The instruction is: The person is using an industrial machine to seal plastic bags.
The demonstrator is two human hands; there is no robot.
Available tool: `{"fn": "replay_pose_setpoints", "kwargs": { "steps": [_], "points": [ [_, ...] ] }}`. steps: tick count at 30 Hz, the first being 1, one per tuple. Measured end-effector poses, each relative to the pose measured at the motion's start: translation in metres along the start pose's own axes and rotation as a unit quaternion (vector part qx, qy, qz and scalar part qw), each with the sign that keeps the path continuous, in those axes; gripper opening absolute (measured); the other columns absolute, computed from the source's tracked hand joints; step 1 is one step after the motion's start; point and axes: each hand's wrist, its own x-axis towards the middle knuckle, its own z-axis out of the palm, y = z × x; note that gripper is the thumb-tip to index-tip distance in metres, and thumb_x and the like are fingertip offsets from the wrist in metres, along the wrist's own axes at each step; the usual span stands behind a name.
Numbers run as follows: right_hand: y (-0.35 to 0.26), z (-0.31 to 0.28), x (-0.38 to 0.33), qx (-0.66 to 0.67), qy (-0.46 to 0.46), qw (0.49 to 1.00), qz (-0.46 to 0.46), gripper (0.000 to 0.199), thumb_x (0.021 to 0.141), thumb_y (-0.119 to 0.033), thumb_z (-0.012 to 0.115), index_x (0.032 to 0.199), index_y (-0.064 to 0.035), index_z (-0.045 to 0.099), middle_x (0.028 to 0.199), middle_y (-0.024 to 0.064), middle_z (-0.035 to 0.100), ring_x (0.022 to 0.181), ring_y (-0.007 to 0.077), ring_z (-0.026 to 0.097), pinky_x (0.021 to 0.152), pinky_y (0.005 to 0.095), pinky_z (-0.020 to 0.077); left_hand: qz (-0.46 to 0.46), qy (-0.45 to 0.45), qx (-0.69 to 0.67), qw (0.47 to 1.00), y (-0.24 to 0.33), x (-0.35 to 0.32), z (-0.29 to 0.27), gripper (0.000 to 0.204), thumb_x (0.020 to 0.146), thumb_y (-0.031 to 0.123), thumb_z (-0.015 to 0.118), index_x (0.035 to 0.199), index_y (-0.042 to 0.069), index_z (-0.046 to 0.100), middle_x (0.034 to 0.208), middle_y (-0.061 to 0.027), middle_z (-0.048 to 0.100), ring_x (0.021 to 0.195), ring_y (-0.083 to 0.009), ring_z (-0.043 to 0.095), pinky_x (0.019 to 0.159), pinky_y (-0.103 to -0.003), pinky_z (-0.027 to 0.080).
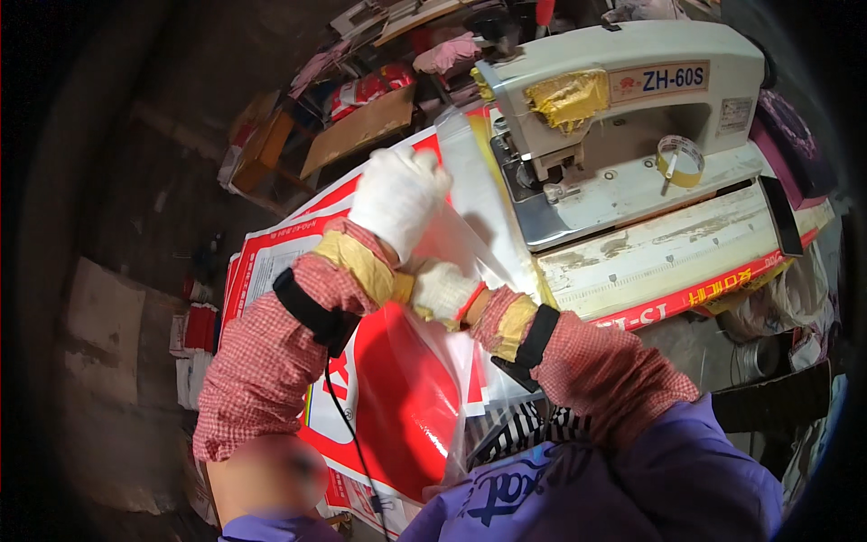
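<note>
purple apron: nearest you, at the lower edge, under your crossed forearms.
step: you seem to be guiding the red and white bag with its clear liner toward the sewing machine.
bag: spread over the worktop, its top edge by the machine head.
left hand: gloved, pressed flat on the liner, arm reaching forward.
right hand: gloved, clenched on the plastic, wrist bent inward.
next move: likely calls for keeping the edge straight.

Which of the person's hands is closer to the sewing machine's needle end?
Left. The gloved left hand presses the clear plastic bag just beside the sewing machine head; the right hand pinches the bag lower down, nearer the body.
</note>
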Motion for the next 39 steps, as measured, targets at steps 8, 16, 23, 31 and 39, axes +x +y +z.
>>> {"fn": "replay_pose_setpoints", "kwargs": {
  "steps": [8, 16, 23, 31, 39],
  "points": [
    [0.018, -0.001, -0.008, 0.04, -0.163, 0.985, -0.024, 0.046, 0.08, -0.045, 0.047, 0.118, -0.0181, 0.044, 0.083, 0.0169, 0.062, 0.078, 0.03, 0.06, 0.066, 0.0377, 0.0463, -0.093, 0.01, 0.008, 0.996, 0.015, 0.022, 0.025, 0.008, 0.072, 0.013, 0.054, 0.079, 0.01, 0.056, 0.069, -0.0088, 0.054, 0.069, -0.0208, 0.06, 0.054, -0.035, 0.047],
    [-0.004, 0.001, -0.01, 0.159, -0.17, 0.965, 0.124, 0.044, 0.082, -0.043, 0.04, 0.11, -0.0107, 0.049, 0.078, 0.0197, 0.06, 0.072, 0.0358, 0.059, 0.065, 0.0418, 0.0459, -0.24, -0.188, -0.114, 0.945, -0.013, 0.062, 0.065, 0.02, 0.08, 0.014, 0.042, 0.092, 0.006, 0.056, 0.097, -0.0179, 0.06, 0.09, -0.0319, 0.059, 0.073, -0.04, 0.048],
    [-0.059, 0.091, -0.048, 0.19, -0.188, 0.955, -0.126, 0.031, 0.083, -0.025, 0.049, 0.108, -0.0091, 0.056, 0.104, 0.0117, 0.059, 0.088, 0.0221, 0.058, 0.078, 0.031, 0.0434, -0.22, -0.039, 0.093, 0.97, -0.157, 0.084, -0.044, 0.026, 0.081, 0.02, 0.044, 0.091, 0.006, 0.063, 0.092, -0.0158, 0.061, 0.085, -0.0324, 0.06, 0.074, -0.04, 0.048],
    [0.04, -0.008, -0.139, 0.46, 0.072, 0.885, -0.003, 0.027, 0.081, -0.015, 0.053, 0.107, -0.0086, 0.057, 0.094, 0.0126, 0.062, 0.083, 0.0173, 0.058, 0.074, 0.0303, 0.0444, -0.266, -0.092, 0.068, 0.957, -0.135, 0.069, -0.081, 0.03, 0.084, 0.023, 0.039, 0.099, 0.009, 0.061, 0.099, -0.0145, 0.06, 0.093, -0.0312, 0.057, 0.079, -0.04, 0.045],
    [0.001, -0.095, -0.145, 0.111, 0.336, 0.904, 0.242, 0.041, 0.075, -0.009, 0.061, 0.114, -0.005, 0.049, 0.076, 0.0091, 0.058, 0.07, 0.0154, 0.054, 0.065, 0.0272, 0.0444, -0.237, -0.132, 0.044, 0.962, -0.112, 0.071, -0.072, 0.031, 0.083, 0.026, 0.042, 0.1, 0.01, 0.061, 0.102, -0.0116, 0.06, 0.094, -0.0295, 0.057, 0.08, -0.039, 0.046]
  ]
}}
